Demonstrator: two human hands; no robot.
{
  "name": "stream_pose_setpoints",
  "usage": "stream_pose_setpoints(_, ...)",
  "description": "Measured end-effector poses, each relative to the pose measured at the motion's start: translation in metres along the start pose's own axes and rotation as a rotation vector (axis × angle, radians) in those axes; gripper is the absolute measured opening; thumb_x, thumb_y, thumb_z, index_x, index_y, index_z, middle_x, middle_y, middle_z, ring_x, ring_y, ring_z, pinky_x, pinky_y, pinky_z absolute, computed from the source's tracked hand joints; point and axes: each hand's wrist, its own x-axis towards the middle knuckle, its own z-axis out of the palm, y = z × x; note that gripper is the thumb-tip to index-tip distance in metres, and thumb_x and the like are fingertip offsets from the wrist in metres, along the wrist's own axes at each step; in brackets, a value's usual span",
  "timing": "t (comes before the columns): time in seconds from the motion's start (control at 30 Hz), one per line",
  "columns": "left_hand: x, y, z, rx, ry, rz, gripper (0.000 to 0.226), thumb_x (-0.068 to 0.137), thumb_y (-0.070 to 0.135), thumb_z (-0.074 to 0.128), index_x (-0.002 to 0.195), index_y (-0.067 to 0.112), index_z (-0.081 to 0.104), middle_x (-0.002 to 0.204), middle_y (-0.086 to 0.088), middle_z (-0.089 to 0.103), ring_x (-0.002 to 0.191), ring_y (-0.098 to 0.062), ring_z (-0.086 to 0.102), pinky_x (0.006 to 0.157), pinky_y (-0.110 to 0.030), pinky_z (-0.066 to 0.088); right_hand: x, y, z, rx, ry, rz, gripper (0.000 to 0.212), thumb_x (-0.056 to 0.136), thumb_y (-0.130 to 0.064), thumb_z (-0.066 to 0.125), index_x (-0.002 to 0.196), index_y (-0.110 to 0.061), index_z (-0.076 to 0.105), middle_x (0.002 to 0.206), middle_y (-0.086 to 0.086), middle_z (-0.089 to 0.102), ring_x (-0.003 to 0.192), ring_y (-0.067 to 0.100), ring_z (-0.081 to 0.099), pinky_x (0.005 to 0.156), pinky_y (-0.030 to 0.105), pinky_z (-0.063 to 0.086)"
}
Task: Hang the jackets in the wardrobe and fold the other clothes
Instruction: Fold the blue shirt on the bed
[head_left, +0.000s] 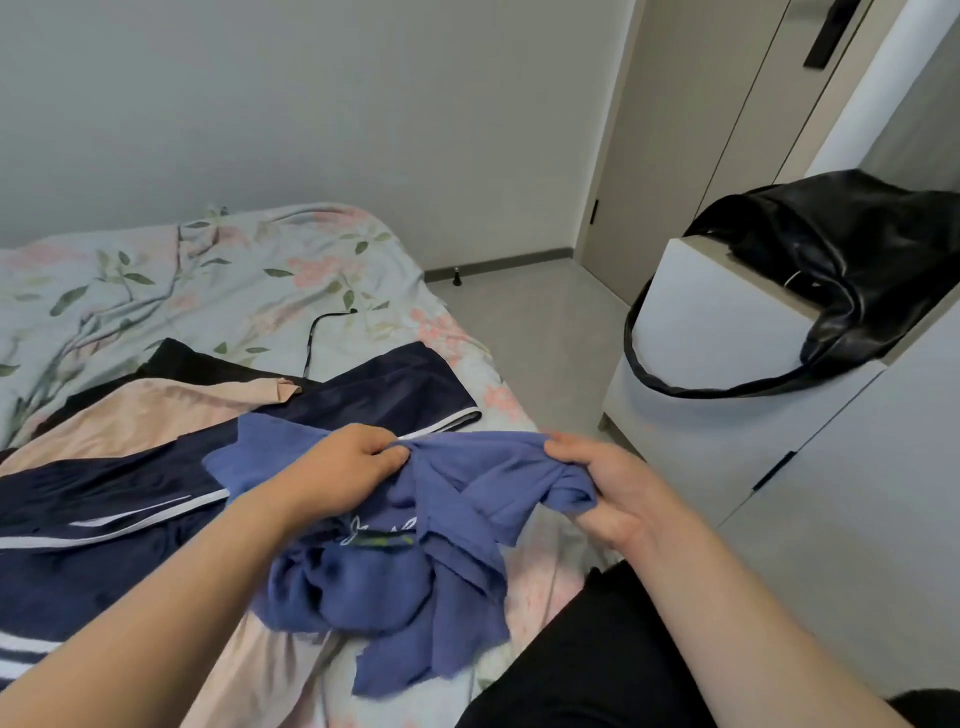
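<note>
1. My left hand (348, 462) sits just left of view centre. Its thumb and curled fingers pinch the upper edge of the blue top (374, 582).
2. My right hand (618, 493) sits at 3 o'clock from the left hand, a short gap apart. Its fingers are clenched round a bunched fold of the same top.
3. The blue top is stretched between both hands. The rest hangs crumpled toward 6 o'clock, with its lower part lying on the bed (208, 270). A neck label shows near its middle.
4. The bed carries a floral sheet and fills the view from 9 to 11 o'clock.
5. A navy garment (104, 519) with white stripes lies on the bed at 9 o'clock from the top, partly under it.
6. A peach garment (130, 421) lies at 10 o'clock, overlapped by the navy garment.
7. A black garment (192, 364) lies beyond the peach one, toward 11 o'clock, partly covered by it.
8. A white cabinet (717, 312) stands at 2 o'clock, beside the bed. A black leather bag (831, 270) rests on top; its strap hangs over the front face.
9. Tall beige doors (753, 104) stand at 1 o'clock, beyond the cabinet.
</note>
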Motion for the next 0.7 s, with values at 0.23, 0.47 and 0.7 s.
stream_pose_setpoints(0.23,0.013,0.061,-0.083,-0.328,0.235,0.075,0.036,0.101,0.026,0.046,0.074,0.002,0.048,0.069,-0.007,0.049,0.065,-0.017,0.043,0.067,-0.035,0.035,-0.021,-0.084,0.044,0.001,0.057,-0.283,0.029,0.101,0.003,0.036,0.076,-0.004,0.049,0.055,0.008,0.051,0.044,0.013,0.049,0.041,0.019,0.043)
stream_pose_setpoints(0.47,0.016,0.135,-0.135,-0.764,0.323,0.067,0.032,0.099,0.030,0.053,0.071,0.018,0.065,0.067,-0.004,0.070,0.066,-0.021,0.065,0.071,-0.036,0.048,-0.035,-0.068,0.066,-0.996,0.255,-0.487,0.055,0.080,-0.045,0.069,0.130,-0.030,0.053,0.129,-0.007,0.049,0.109,0.009,0.052,0.076,0.022,0.046)
stream_pose_setpoints(0.7,0.007,0.193,-0.160,-0.903,0.310,0.107,0.030,0.097,0.036,0.056,0.083,0.012,0.068,0.071,-0.004,0.073,0.064,-0.019,0.071,0.066,-0.032,0.052,-0.036,-0.036,0.107,-0.948,-0.024,-0.680,0.017,0.075,-0.043,0.071,0.087,-0.033,0.064,0.082,-0.021,0.070,0.075,-0.004,0.065,0.071,0.018,0.052)
